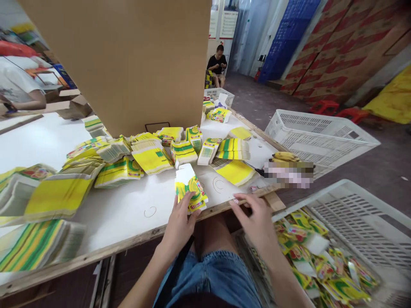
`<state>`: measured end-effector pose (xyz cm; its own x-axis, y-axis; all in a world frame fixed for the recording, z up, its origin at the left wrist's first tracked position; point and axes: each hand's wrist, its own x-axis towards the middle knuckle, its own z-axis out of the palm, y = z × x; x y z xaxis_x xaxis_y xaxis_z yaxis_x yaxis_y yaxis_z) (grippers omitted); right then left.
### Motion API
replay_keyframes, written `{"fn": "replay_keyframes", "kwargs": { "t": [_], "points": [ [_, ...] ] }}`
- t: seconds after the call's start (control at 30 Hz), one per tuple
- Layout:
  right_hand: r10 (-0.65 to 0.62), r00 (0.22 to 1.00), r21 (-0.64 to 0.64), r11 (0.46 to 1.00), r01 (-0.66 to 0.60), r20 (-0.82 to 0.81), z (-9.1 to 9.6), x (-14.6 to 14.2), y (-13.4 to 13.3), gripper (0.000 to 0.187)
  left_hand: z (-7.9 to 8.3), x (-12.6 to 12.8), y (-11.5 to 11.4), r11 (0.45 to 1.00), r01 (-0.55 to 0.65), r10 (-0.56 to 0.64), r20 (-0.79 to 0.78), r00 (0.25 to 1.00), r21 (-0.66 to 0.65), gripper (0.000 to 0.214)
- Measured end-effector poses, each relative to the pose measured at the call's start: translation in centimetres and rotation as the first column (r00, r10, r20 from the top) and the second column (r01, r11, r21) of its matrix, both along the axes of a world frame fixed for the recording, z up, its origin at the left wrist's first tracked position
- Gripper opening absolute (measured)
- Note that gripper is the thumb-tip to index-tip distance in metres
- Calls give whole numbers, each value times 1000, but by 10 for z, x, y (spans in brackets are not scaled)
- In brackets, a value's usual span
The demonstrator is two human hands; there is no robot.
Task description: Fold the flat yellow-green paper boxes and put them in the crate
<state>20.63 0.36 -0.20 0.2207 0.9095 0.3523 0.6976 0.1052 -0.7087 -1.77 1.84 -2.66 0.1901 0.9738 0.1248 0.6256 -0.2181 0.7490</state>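
Yellow carton [199, 194] kept under left hand [183, 211] at table edge

The yellow carton is placed near the front edge of the white table [118, 214], with a white flap [185, 174] pointed away from the body. Its near part is covered by the spread fingers of the left hand, and the thumb is set by its lower edge; whether the carton is gripped or only pressed cannot be told. The right hand [255, 214] is held at the table's edge, to the right of the carton and apart from it, with the fingers bent. A small pinkish-white piece [236, 200] is seen at its fingertips, but whether it is pinched cannot be told.

Beyond the carton, bundles [152, 159] of yellow and green printed cartons are lined up across the table, backed by a large brown board [128, 64]. Bananas [284, 156] are seen near the right edge. To the right, 2 white crates are placed: the nearer crate [345, 188] is filled with loose yellow packs [321, 256]. In the background, 1 seated person [218, 66] is seen; at far left, a white sleeve [27, 79] is shown.
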Motion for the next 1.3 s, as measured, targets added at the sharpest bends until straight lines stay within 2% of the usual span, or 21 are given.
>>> {"fn": "replay_keyframes", "kwargs": {
  "t": [0.1, 0.17, 0.23, 0.33, 0.4, 0.47, 0.53, 0.6, 0.67, 0.77, 0.9, 1.03, 1.17, 1.3],
  "points": [
    [63, 955, -119, 988, -102, -289, -29, -41, 31, 28, -3, 1, 0, 999, 49, -49, 10, 999, 7, 43],
    [72, 924, -139, 981, -133, -375, -41, -58, 44, 27, -3, 0, 0, 998, 68, -68, 38, 997, 4, 42],
    [68, 903, -130, 982, -135, -424, -46, -62, 48, 28, -3, -1, -1, 999, 47, -46, 106, 993, -6, 40],
    [59, 854, -116, 984, -138, -516, -42, -55, 43, 34, 3, -1, -2, 996, -92, 91, 311, 946, -12, 39],
    [64, 794, -113, 980, -165, -605, -36, -50, 35, 36, 9, 1, -2, 981, -188, 181, 499, 847, -36, 41],
    [57, 670, -122, 968, -217, -740, -30, -50, 27, 35, 13, 4, -2, 979, -157, 203, 687, 698, -130, 43],
    [31, 511, -136, 949, -286, -859, -25, -55, 20, 35, 15, 7, -1, 968, 10, 206, 824, 527, -249, 43],
    [16, 410, -143, 925, -353, -912, -21, -61, 15, 36, 16, 9, -1, 926, 201, 223, 892, 393, -320, 44],
    [35, 379, -129, 908, -399, -925, -18, -65, 11, 34, 16, 10, -3, 889, 313, 237, 921, 310, -334, 44],
    [78, 419, -115, 902, -416, -905, -13, -66, 7, 33, 16, 10, -5, 879, 363, 226, 941, 253, -309, 41],
    [88, 484, -137, 901, -411, -871, -7, -63, 2, 37, 17, 12, -7, 888, 351, 219, 945, 243, -296, 39],
    [82, 520, -157, 904, -398, -851, -8, -67, -2, 38, 16, 18, -6, 905, 236, 282, 915, 287, -353, 34],
    [86, 567, -135, 932, -336, -819, -15, -73, -3, 33, 15, 21, -5, 925, 101, 297, 860, 414, -367, 34],
    [126, 671, -119, 944, -306, -731, -18, -71, -4, 27, 19, 16, -9, 954, 22, 240, 806, 542, -299, 56]
  ]
}}
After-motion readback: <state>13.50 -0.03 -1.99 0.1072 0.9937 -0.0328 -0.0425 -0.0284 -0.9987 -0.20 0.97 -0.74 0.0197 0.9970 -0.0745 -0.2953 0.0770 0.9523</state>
